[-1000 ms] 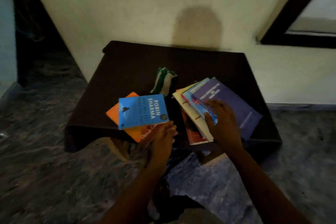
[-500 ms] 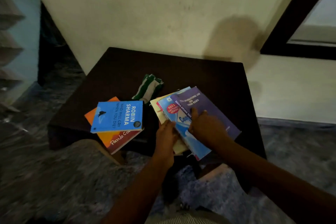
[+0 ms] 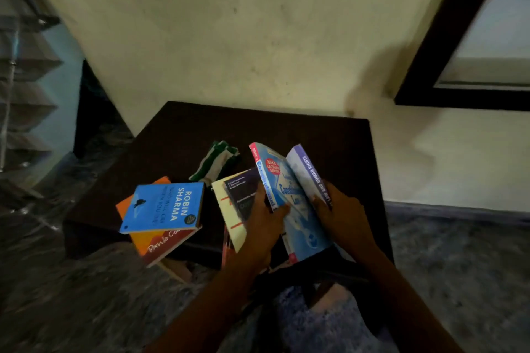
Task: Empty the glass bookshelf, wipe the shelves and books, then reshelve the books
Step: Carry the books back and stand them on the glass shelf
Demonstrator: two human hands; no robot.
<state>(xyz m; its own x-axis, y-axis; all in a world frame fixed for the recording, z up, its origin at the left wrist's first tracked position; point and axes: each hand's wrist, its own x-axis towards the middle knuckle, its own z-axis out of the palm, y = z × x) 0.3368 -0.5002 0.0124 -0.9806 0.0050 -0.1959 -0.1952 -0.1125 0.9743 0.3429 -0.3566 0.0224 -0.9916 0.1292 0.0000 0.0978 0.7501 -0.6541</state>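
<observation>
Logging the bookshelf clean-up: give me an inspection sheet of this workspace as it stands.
Surface: dark low table against the wall, on a marbled floor.
Job's things: light-blue law book and purple book tilted up off a pile with a dark book and a cream book; blue Robin Sharma book lies on an orange book overhanging the near edge; striped cloth behind them; glass bookshelf far left.
Clutter: nothing seen.
Hands: left hand holds the light-blue law book; right hand grips the purple book.
Cables: nothing seen.
Surroundings: cream wall, dark window frame upper right.
</observation>
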